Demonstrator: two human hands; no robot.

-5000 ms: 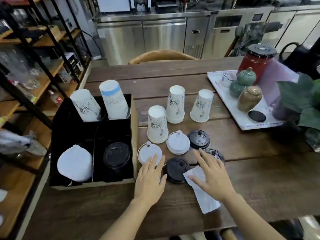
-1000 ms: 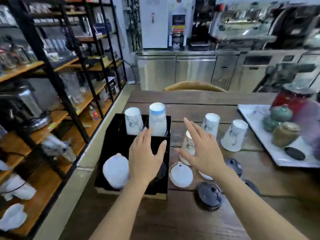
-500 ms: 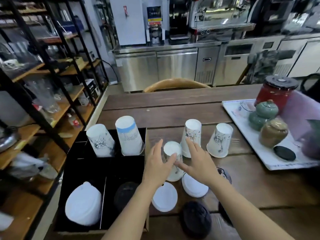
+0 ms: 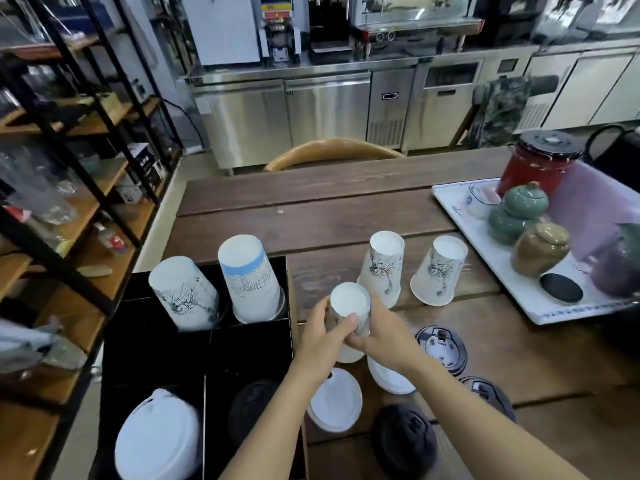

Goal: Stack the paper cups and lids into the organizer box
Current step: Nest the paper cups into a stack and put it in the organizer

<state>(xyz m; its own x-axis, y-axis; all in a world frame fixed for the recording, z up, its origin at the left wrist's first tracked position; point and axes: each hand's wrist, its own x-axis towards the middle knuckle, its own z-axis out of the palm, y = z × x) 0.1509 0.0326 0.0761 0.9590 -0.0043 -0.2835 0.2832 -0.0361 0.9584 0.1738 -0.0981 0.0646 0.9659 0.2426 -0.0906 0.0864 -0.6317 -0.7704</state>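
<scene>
Both hands have closed in on the nearest upside-down white paper cup with an ink drawing (image 4: 349,308) — half a second ago they were only reaching, fingers spread, and a second ago they hovered over the box. Now the left hand (image 4: 320,337) wraps its left side, thumb across the front, and the right hand (image 4: 384,336) cups the right side, fingers curled round the wall. The cup stands on the dark wooden table (image 4: 329,216), just right of the black cardboard organizer box (image 4: 249,341), so I'd say the pick-up is starting; it probably joins the matching ink-drawn cup stack (image 4: 183,296) in the box's far-left compartment, beside the blue-banded cup stack (image 4: 251,278).

Two more inverted ink-drawn cups (image 4: 410,268) wait behind, and white lids (image 4: 335,400) and black lids (image 4: 403,441) lie loose on the table — most of the job remains.

No writing is legible: the cups show drawings only, and the marks on the lids are too small.
</scene>
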